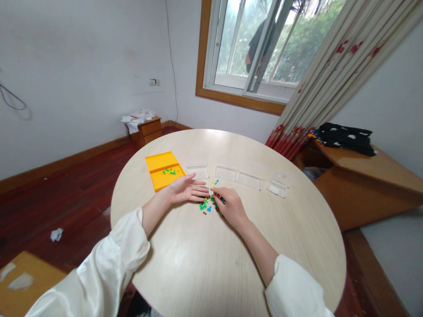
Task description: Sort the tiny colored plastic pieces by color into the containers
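Note:
A small pile of toy building bricks (202, 205) in green, blue, yellow and dark brown lies on the round table (198, 255). My left hand (185, 189) is just to the left of the pile, palm turned inward, its fingers stretched out with nothing visible in them. Over the right side of the pile, my right hand (230, 207) has its fingers bent and drawn together at the bricks. Whatever its fingertips hold is too small to make out, and the hands hide part of the pile.
An open yellow case (159, 162) with several green bricks stands left of my left hand. Behind the pile are clear plastic boxes: one left (197, 171), two in the middle (225, 173) (249, 180) and one right (277, 188). Dark folded cloth (346, 138) lies on a wooden desk.

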`<state>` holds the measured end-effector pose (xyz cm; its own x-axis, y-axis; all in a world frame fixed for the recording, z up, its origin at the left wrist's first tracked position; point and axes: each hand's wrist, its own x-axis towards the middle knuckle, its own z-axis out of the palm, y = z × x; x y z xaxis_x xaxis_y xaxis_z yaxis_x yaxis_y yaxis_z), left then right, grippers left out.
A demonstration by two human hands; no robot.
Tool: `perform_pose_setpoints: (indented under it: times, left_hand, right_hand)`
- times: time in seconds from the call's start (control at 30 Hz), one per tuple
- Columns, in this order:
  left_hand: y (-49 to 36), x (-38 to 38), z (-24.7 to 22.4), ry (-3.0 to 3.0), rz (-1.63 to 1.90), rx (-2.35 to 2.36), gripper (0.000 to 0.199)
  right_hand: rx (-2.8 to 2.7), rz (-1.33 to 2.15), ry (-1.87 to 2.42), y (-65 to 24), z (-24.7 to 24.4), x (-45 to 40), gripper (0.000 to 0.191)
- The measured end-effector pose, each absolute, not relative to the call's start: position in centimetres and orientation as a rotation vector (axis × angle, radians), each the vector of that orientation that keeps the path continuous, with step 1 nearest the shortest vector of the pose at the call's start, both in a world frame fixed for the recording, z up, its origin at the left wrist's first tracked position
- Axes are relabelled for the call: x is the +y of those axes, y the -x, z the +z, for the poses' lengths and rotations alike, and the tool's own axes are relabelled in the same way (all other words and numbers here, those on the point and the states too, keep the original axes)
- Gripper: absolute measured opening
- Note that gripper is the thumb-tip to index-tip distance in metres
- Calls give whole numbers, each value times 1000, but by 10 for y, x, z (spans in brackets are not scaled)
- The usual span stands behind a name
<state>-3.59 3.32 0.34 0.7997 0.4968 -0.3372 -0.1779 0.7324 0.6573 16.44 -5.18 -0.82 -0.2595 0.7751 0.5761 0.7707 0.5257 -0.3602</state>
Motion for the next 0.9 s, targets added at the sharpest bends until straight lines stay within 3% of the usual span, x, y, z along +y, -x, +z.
perform_pose_setpoints:
  times: [0.67, 0.9]
  left_hand:
    - [28, 25, 5, -647, 317, 500, 46]
    - [27, 31, 15, -452, 668, 673, 30]
  right_hand:
    - [-1957, 182, 1126, -156, -8, -57, 50]
    - [-1866, 108, 1126, -160, -6, -56, 45]
